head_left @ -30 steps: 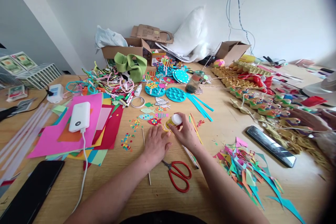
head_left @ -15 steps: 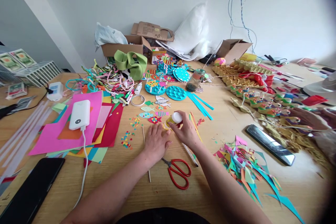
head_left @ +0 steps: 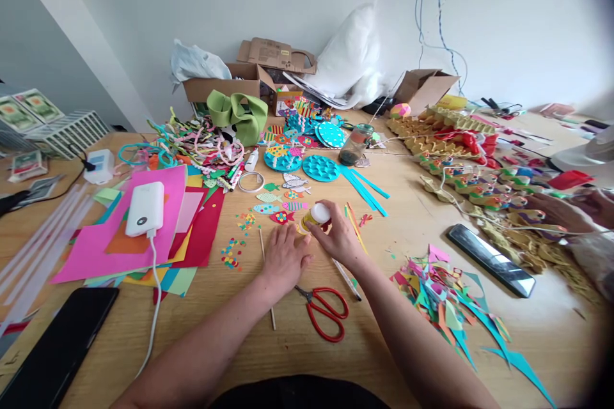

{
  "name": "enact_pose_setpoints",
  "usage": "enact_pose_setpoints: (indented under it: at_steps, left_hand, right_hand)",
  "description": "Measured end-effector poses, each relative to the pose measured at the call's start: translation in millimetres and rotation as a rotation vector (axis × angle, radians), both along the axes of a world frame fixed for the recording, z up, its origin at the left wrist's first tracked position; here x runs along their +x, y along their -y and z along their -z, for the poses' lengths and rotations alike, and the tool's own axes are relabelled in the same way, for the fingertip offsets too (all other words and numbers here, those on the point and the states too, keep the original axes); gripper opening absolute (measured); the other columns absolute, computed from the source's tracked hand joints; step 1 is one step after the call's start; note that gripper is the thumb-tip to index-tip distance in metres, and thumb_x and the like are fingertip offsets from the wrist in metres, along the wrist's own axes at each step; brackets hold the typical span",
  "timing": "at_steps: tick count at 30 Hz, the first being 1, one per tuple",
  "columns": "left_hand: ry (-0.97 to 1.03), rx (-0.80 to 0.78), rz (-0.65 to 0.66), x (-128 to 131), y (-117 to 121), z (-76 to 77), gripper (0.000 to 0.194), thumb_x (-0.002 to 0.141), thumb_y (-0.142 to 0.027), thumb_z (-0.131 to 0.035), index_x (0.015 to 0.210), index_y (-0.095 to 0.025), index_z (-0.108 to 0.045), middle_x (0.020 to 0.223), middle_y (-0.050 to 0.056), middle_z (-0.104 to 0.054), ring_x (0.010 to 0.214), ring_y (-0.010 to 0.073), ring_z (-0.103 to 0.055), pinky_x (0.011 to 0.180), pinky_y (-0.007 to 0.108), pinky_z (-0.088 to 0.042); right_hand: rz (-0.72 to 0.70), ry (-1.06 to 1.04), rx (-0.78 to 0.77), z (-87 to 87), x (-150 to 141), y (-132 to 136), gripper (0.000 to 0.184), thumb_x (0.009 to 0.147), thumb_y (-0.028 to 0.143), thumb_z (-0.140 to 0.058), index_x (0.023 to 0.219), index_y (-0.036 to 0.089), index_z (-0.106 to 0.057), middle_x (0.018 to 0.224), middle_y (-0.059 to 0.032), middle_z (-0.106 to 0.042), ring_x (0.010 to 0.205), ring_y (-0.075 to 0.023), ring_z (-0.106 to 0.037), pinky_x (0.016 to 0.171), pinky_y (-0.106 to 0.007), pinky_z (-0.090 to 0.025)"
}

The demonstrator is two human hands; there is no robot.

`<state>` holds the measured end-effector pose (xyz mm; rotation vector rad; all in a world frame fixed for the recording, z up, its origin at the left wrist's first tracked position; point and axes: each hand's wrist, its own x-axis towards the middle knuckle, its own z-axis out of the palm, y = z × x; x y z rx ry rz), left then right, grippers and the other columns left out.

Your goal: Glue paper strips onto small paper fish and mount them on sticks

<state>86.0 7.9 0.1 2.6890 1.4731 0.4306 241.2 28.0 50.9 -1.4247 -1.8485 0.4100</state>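
My right hand (head_left: 336, 239) is closed around a small bottle with a white cap (head_left: 320, 212) and a yellow label, tilted over the tabletop. Beside it my left hand (head_left: 286, 260) lies palm down with its fingers stretched out on the table. Just beyond those fingertips is a red paper fish with coloured dots (head_left: 282, 216). More patterned paper fish (head_left: 267, 208) are laid out behind it. Red-handled scissors (head_left: 327, 313) rest below my hands, blades partly under my left wrist. A thin white stick (head_left: 267, 278) runs alongside my left hand.
Coloured paper dots (head_left: 231, 255) lie on the left, near sheets of coloured paper (head_left: 201, 230) and a white power bank (head_left: 144, 208). Paper scraps (head_left: 444, 297) and a phone (head_left: 492, 261) are on the right. Another person's hands (head_left: 556, 214) show at the right edge.
My hands and the bottle keep nearly the same place. The view has shifted slightly. At the far right, the other person's hands show more clearly among the painted pieces.
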Motion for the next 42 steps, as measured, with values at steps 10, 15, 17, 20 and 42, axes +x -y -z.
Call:
enact_pose_setpoints:
  at_steps: [10, 15, 17, 20, 42]
  left_hand:
    - [0.021, -0.010, -0.007, 0.5, 0.2, -0.8, 0.042, 0.088, -0.044, -0.044, 0.124, -0.025, -0.053, 0.134, 0.013, -0.044, 0.129, 0.0295, -0.034, 0.106, 0.051, -0.026]
    - [0.020, -0.026, -0.009, 0.8, 0.6, -3.2, 0.041, 0.087, -0.042, -0.046, 0.125, -0.025, -0.053, 0.135, 0.014, -0.043, 0.129, 0.0301, -0.033, 0.106, 0.051, -0.027]
    - [0.021, -0.025, -0.005, 0.9, 0.7, -4.1, 0.041, 0.087, -0.042, -0.047, 0.124, -0.025, -0.054, 0.136, 0.013, -0.043, 0.129, 0.0301, -0.033, 0.105, 0.051, -0.027]
    - [0.022, -0.022, -0.007, 0.9, 0.7, -4.6, 0.041, 0.087, -0.042, -0.046, 0.124, -0.025, -0.055, 0.135, 0.013, -0.043, 0.129, 0.0299, -0.034, 0.106, 0.052, -0.027]
    - [0.022, -0.024, 0.003, 0.0, 0.1, 0.3, 0.042, 0.088, -0.044, -0.044, 0.125, -0.026, -0.053, 0.136, 0.012, -0.043, 0.131, 0.0289, -0.031, 0.107, 0.052, -0.024]
  right_hand:
    - [0.070, -0.065, -0.001, -2.1, 7.6, -2.0, 0.036, 0.079, 0.036, -0.059, 0.109, 0.019, -0.046, 0.081, -0.0032, -0.060, 0.061, -0.0144, -0.056, 0.058, -0.027, -0.046]
    - [0.090, -0.038, -0.014, -2.3, 12.6, -0.6, 0.039, 0.078, 0.039, -0.060, 0.109, 0.019, -0.046, 0.081, -0.0029, -0.060, 0.058, -0.0138, -0.055, 0.057, -0.027, -0.046]
    - [0.114, -0.050, -0.003, -2.6, 13.4, -1.0, 0.038, 0.078, 0.039, -0.059, 0.108, 0.019, -0.046, 0.083, -0.0032, -0.060, 0.058, -0.0134, -0.055, 0.057, -0.027, -0.046]
    - [0.125, -0.060, 0.008, -1.4, 13.3, -1.7, 0.037, 0.079, 0.038, -0.059, 0.108, 0.019, -0.046, 0.084, -0.0037, -0.060, 0.059, -0.0136, -0.056, 0.058, -0.027, -0.047]
    - [0.068, -0.038, -0.011, 1.7, 7.6, 0.4, 0.039, 0.078, 0.039, -0.060, 0.109, 0.019, -0.046, 0.079, -0.0021, -0.060, 0.059, -0.0140, -0.055, 0.057, -0.027, -0.045]
